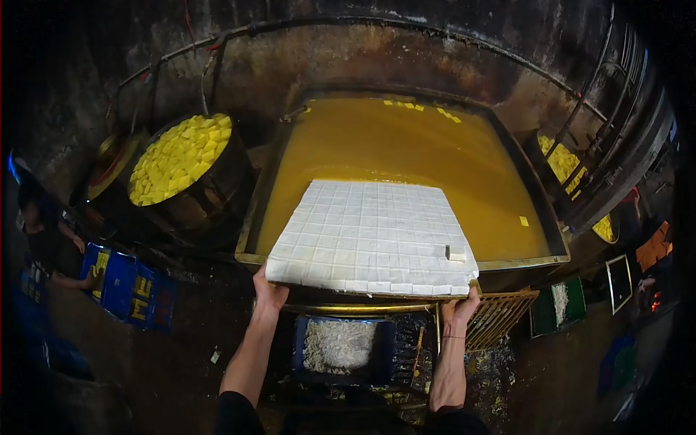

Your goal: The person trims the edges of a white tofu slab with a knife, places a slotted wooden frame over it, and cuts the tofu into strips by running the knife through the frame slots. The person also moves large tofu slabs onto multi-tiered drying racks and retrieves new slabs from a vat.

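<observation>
A board (475, 288) bears a wide sheet of white tofu (370, 228) cut into small squares. My left hand (270, 291) grips its near left corner and my right hand (460, 310) its near right corner; fingers underneath are partly hidden. One loose tofu piece (455, 253) sticks up near the right edge. The board reaches out over a large rectangular vat (255, 221) of yellow-brown liquid (391, 141), its far edge close to the surface. A few yellow squares (449, 115) float along the far side, and another (523, 221) floats at the right.
Round pots of yellow tofu stand left (181, 163) and right (562, 159) of the vat. Below my arms sits a blue crate (308, 366) of white scraps, beside a slatted rack (500, 319). Another person's arm (72, 281) reaches toward blue crates (123, 286) at far left.
</observation>
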Demonstrator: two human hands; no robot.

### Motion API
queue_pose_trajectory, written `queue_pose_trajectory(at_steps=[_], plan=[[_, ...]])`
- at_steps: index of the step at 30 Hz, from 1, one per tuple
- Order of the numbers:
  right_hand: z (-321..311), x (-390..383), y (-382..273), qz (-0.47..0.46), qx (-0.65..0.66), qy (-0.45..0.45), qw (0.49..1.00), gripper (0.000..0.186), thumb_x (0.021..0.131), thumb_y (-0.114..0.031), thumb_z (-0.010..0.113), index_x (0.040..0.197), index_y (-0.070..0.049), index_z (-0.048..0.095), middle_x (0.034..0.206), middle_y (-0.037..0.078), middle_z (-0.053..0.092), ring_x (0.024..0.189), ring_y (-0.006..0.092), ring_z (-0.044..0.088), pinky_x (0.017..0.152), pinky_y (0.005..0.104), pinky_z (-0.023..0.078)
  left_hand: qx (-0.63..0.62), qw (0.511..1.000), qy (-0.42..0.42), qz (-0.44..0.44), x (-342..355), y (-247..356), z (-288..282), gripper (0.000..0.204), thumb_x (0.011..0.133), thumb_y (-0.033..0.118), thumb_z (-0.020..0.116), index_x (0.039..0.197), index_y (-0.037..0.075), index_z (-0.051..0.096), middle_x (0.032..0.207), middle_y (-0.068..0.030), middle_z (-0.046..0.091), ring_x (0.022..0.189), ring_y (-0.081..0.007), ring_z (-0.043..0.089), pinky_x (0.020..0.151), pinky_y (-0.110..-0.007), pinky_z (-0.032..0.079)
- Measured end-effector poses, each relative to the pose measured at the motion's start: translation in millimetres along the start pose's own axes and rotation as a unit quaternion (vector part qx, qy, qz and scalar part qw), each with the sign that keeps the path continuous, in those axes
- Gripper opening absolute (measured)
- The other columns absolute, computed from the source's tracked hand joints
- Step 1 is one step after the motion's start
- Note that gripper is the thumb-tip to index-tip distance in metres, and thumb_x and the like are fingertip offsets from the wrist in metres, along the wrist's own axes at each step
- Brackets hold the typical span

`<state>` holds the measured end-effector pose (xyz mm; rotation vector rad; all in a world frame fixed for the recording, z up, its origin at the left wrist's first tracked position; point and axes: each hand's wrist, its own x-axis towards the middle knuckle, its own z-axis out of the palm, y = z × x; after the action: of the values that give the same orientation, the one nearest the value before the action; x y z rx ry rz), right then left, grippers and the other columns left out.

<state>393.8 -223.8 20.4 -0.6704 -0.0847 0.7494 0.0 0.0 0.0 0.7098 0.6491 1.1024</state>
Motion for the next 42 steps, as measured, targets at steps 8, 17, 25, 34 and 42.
queue_pose_trajectory(at_steps=[8, 17, 25, 34, 42], plan=[[23.8, 59.5, -18.9, -0.067, -0.017, 0.054, 0.996, 0.030, 0.080, -0.017, 0.053, 0.106, -0.004, 0.060, 0.106, 0.008, 0.065, 0.100, 0.0231, 0.064, 0.092, 0.0399, 0.053, 0.120, 0.951, 0.234, -0.160, 6.9, 28.4, 35.0, 0.068, 0.098, 0.057, 0.040, 0.136, 0.002, 0.045, 0.135, -0.0173, 0.050, 0.127, -0.0310, 0.045, 0.104, -0.049, 0.037], [140.6, 159.7, -40.4, -0.024, -0.199, 0.019, 0.979, 0.037, 0.080, -0.027, 0.056, 0.114, -0.012, 0.059, 0.110, 0.009, 0.064, 0.095, 0.0283, 0.063, 0.071, 0.0512, 0.051, 0.665, 0.719, 0.119, -0.159, -114.1, 39.1, -15.0, 0.075, 0.093, 0.043, 0.060, 0.142, -0.004, 0.029, 0.108, -0.0288, 0.061, 0.104, -0.0417, 0.061, 0.090, -0.048, 0.047], [229.7, 282.2, 56.1, -0.138, -0.404, 0.056, 0.903, 0.025, 0.079, -0.022, 0.064, 0.095, -0.002, 0.062, 0.084, 0.007, 0.059, 0.071, 0.0204, 0.057, 0.057, 0.0375, 0.048, 0.637, 0.742, 0.136, -0.162, -105.9, 30.6, -34.9, 0.050, 0.093, 0.032, 0.061, 0.130, 0.005, 0.040, 0.102, -0.0280, 0.065, 0.094, -0.0485, 0.062, 0.073, -0.054, 0.051], [275.5, 304.0, 273.3, -0.244, -0.731, -0.069, 0.633, 0.077, 0.075, -0.029, 0.068, 0.142, 0.000, 0.042, 0.103, 0.022, 0.068, 0.098, 0.0384, 0.060, 0.084, 0.0437, 0.050, 0.688, 0.713, 0.126, -0.042, -115.1, 16.3, -62.3, 0.059, 0.088, 0.026, 0.067, 0.134, 0.003, 0.038, 0.096, -0.0253, 0.067, 0.079, -0.0452, 0.066, 0.062, -0.053, 0.053], [274.0, 266.5, 394.9, -0.282, -0.850, -0.155, 0.417, 0.081, 0.076, -0.039, 0.064, 0.148, -0.018, 0.033, 0.152, 0.001, 0.035, 0.129, 0.0405, 0.036, 0.097, 0.0686, 0.039, 0.722, 0.656, 0.155, -0.160, -111.4, 22.5, -54.3, 0.064, 0.081, 0.034, 0.073, 0.130, 0.003, 0.046, 0.093, -0.0237, 0.068, 0.073, -0.0431, 0.067, 0.057, -0.050, 0.053]])
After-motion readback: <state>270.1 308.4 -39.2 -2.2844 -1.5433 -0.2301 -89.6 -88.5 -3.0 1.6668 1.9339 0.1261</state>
